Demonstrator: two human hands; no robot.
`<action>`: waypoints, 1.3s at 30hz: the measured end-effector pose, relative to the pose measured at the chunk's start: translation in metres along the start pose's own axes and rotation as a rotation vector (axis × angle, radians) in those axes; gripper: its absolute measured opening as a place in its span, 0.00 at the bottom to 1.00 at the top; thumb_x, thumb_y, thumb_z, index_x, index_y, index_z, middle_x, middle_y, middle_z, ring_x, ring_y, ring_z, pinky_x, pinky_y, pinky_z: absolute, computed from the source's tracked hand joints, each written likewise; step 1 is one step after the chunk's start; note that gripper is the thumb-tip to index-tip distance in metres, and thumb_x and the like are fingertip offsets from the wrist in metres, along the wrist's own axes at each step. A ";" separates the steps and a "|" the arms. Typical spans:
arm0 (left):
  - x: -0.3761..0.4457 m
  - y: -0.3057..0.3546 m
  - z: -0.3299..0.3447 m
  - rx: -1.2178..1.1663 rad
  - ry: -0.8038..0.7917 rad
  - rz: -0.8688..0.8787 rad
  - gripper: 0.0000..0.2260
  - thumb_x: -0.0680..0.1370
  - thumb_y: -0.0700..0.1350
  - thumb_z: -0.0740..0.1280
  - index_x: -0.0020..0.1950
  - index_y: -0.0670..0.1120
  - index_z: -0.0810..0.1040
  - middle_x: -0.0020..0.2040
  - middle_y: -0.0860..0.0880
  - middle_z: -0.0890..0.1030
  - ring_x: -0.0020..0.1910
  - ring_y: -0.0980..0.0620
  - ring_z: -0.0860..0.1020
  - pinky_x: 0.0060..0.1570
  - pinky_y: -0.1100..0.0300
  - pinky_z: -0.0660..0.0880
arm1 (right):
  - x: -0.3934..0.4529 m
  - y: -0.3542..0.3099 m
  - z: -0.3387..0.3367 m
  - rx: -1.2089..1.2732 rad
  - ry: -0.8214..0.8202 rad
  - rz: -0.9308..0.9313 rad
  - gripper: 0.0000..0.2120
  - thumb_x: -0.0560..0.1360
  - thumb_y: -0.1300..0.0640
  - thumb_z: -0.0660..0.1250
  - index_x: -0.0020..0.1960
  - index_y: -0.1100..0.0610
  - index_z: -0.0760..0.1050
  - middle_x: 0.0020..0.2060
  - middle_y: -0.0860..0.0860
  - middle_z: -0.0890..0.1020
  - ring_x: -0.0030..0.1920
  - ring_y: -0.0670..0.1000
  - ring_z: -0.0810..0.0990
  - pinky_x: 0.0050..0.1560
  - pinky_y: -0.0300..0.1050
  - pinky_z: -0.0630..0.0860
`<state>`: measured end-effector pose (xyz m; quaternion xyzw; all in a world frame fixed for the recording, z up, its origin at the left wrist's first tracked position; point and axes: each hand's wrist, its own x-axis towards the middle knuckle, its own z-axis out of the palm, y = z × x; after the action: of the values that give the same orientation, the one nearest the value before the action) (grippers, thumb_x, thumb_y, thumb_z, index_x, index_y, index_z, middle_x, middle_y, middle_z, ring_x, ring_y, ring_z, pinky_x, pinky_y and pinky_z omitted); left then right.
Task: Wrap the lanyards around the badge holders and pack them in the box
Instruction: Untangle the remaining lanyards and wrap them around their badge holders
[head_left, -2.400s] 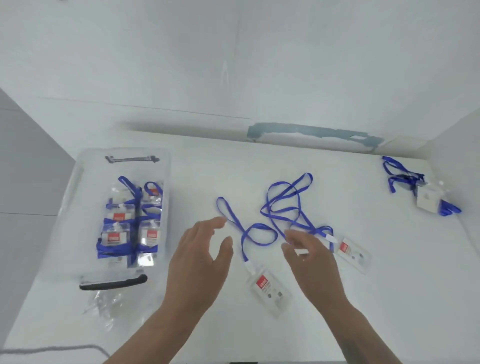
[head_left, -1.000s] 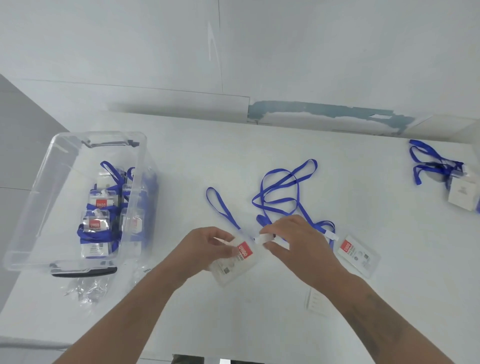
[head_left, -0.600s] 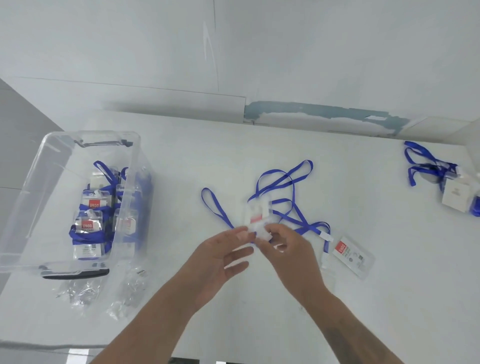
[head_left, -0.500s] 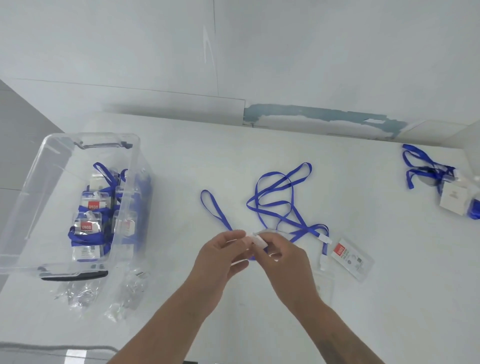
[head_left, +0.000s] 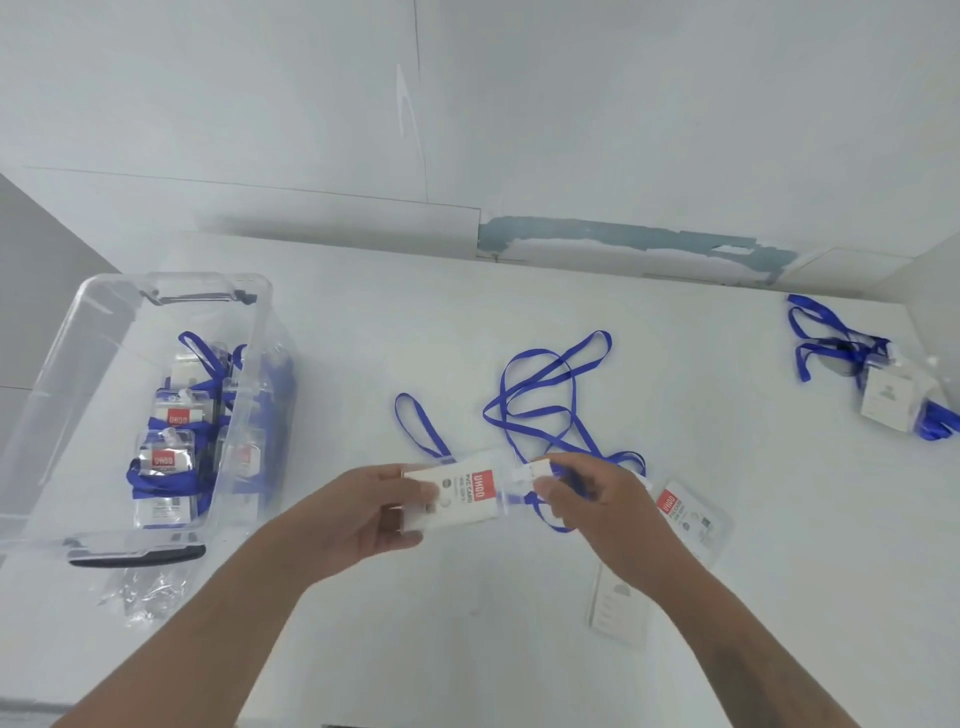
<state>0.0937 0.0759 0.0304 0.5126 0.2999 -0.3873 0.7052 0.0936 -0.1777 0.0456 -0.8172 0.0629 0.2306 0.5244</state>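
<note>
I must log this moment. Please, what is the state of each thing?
Left hand: grips held badge holder.
Right hand: pinches its clip end.
Its lanyard: unwrapped.
Second badge holder: flat on table, lanyard loose.
Box: open, wrapped holders inside.

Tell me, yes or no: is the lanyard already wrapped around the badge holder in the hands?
No: the badge holder held by both hands is bare, and its blue lanyard trails loose on the table.

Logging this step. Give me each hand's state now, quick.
Left hand: grips the badge holder at its left end.
Right hand: pinches the strap at the holder's right end.
</note>
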 end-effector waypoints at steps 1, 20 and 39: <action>-0.002 0.000 0.002 0.010 -0.021 0.004 0.09 0.72 0.37 0.72 0.52 0.42 0.85 0.50 0.42 0.85 0.39 0.50 0.80 0.37 0.61 0.81 | 0.001 0.002 0.003 0.028 0.048 0.016 0.04 0.78 0.53 0.66 0.48 0.48 0.80 0.31 0.45 0.78 0.31 0.42 0.73 0.36 0.30 0.71; 0.007 0.016 0.045 0.751 0.197 0.438 0.07 0.75 0.43 0.70 0.44 0.54 0.85 0.38 0.54 0.86 0.37 0.55 0.82 0.41 0.58 0.77 | -0.005 -0.060 0.001 -0.776 -0.174 -0.180 0.11 0.79 0.46 0.60 0.48 0.49 0.78 0.43 0.46 0.80 0.45 0.48 0.78 0.49 0.49 0.76; 0.007 0.019 0.053 0.275 0.307 0.356 0.04 0.74 0.38 0.73 0.45 0.46 0.85 0.43 0.49 0.87 0.45 0.48 0.86 0.46 0.55 0.83 | -0.026 -0.018 0.040 -0.507 -0.152 -0.027 0.18 0.82 0.43 0.51 0.50 0.51 0.76 0.39 0.47 0.77 0.42 0.47 0.77 0.49 0.45 0.74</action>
<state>0.1153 0.0271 0.0493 0.7008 0.2531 -0.2119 0.6324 0.0639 -0.1381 0.0583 -0.9037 -0.0473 0.2925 0.3090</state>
